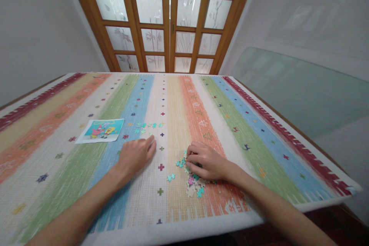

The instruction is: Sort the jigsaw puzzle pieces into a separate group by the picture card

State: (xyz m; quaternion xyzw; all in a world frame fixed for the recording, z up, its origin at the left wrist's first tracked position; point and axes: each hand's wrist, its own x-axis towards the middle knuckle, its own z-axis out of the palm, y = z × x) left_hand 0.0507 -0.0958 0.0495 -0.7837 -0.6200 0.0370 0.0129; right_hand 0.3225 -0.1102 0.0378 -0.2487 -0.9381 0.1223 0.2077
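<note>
A pile of small jigsaw pieces (193,185) lies on the striped cloth (259,130) near the table's front edge. My right hand (205,159) rests on top of the pile with its fingers curled over some pieces; whether it grips one I cannot tell. My left hand (135,154) lies flat on the cloth to the left, fingers together, holding nothing. A short row of turquoise pieces (148,125) sits just beyond its fingertips. A loose turquoise piece (171,177) lies between the hands.
A cartoon reference picture (100,130) lies flat at the left. A wooden door with frosted glass panes (170,19) stands behind the table. A glass sheet (302,88) leans at the right, past the table edge.
</note>
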